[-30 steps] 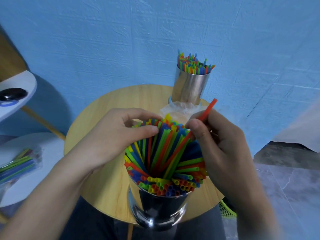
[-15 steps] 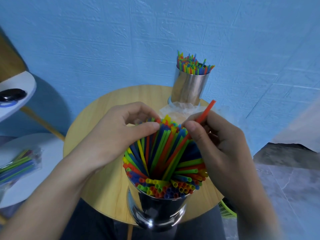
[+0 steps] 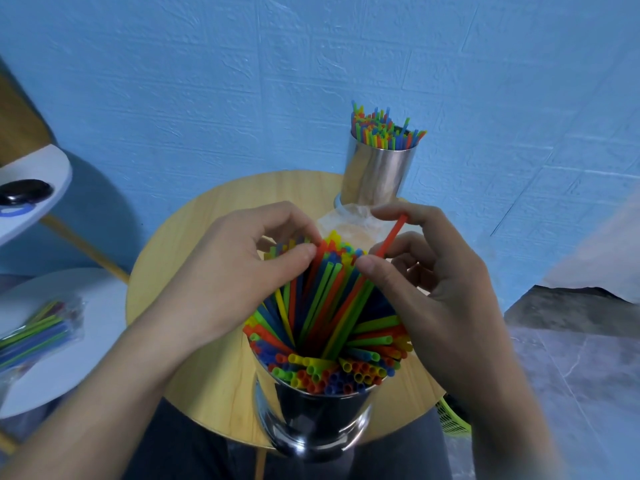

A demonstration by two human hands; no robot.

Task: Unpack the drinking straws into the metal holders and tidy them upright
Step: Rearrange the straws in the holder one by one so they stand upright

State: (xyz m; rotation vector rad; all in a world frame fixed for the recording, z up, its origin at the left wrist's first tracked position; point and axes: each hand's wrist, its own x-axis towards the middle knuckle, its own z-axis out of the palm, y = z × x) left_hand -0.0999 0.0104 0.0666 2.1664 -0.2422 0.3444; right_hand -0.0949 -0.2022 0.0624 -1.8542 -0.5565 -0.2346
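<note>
Straws point(image 3: 329, 306) pack the near metal holder point(image 3: 311, 417), which stands right at the front edge of the round table point(image 3: 180, 271). They are a fan of colours, many leaning outward over the rim rather than standing straight. Above them the left hand point(image 3: 235, 271) curls in, thumb and fingers gathering the far tips into a bunch. The right hand point(image 3: 433, 289) pinches a single red straw point(image 3: 393, 237) between thumb and fingers, its top end poking up and away, its lower end angled into the crowd. Tidying looks like the step in hand.

There is a risk here: the holder is crammed, so forcing the red one down could kink it or lever its neighbours out over the rim. A sideways shove on the bunch could also tip the holder off that front edge.

Just behind lies a crumpled clear wrapper point(image 3: 346, 223). Beyond it, by the wall, the second holder point(image 3: 377, 174) stands full.
</note>
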